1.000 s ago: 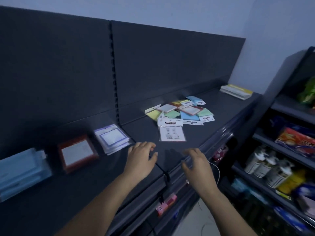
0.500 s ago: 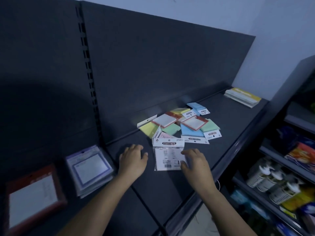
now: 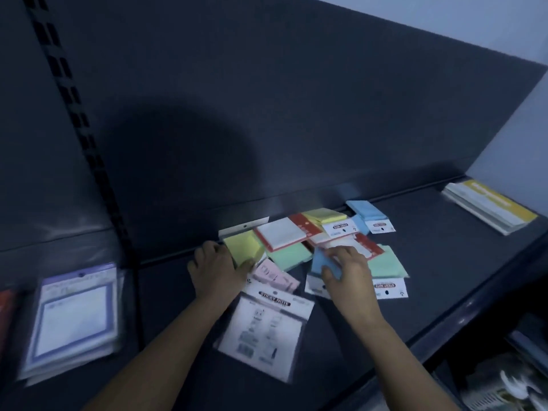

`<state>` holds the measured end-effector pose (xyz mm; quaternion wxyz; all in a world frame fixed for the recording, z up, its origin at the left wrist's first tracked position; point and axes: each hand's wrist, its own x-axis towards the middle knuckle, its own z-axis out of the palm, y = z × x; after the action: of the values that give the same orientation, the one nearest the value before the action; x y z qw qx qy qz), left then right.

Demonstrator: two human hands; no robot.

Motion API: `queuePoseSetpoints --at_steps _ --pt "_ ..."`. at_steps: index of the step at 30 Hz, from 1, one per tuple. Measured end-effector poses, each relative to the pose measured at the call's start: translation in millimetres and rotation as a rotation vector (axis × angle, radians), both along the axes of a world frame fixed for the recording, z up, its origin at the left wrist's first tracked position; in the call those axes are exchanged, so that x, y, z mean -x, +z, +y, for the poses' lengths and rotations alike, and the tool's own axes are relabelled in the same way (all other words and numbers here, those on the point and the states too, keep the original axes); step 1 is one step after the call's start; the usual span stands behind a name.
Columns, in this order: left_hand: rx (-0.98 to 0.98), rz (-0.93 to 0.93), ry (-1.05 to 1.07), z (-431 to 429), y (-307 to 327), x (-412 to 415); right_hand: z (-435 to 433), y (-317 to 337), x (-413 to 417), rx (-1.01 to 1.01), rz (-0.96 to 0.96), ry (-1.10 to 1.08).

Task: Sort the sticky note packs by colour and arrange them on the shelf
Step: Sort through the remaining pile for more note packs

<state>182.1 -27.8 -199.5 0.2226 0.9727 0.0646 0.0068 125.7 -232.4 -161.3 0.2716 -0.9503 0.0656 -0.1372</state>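
Note:
A heap of sticky note packs lies on the dark shelf [image 3: 439,262] against the back panel. My left hand [image 3: 213,268] grips a yellow pack [image 3: 241,247] at the heap's left edge. My right hand [image 3: 347,271] pinches a blue pack [image 3: 321,261] in the middle. Around them lie green packs [image 3: 289,256], a red-framed white pack [image 3: 281,232], a second yellow pack [image 3: 324,215], another blue pack [image 3: 366,212] and a pink pack [image 3: 274,275]. One pack lies face down [image 3: 264,330] in front, between my forearms.
A stack of purple-framed packs [image 3: 71,321] lies on the shelf section to the left, with a red pack's edge [image 3: 6,310] beyond it. A yellow-topped stack [image 3: 489,207] sits at the far right. Lower shelves with goods [image 3: 504,390] are at bottom right.
Both hands moved forward past the face-down pack into the heap. The left took hold of a yellow pack, the right a blue one. The view came closer and turned right.

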Motion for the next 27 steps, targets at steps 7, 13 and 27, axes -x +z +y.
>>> queuePoseSetpoints --at_steps 7,13,27 --pt "0.176 -0.012 0.350 -39.2 -3.4 -15.6 -61.8 -4.7 -65.6 0.001 -0.061 0.021" --pt "0.367 -0.062 0.538 -47.3 -1.6 -23.0 -72.1 -11.5 -112.8 0.054 0.039 0.022" --pt "1.328 -0.320 0.685 -10.6 12.3 13.5 -79.6 -16.0 -122.2 -0.528 0.031 -0.087"
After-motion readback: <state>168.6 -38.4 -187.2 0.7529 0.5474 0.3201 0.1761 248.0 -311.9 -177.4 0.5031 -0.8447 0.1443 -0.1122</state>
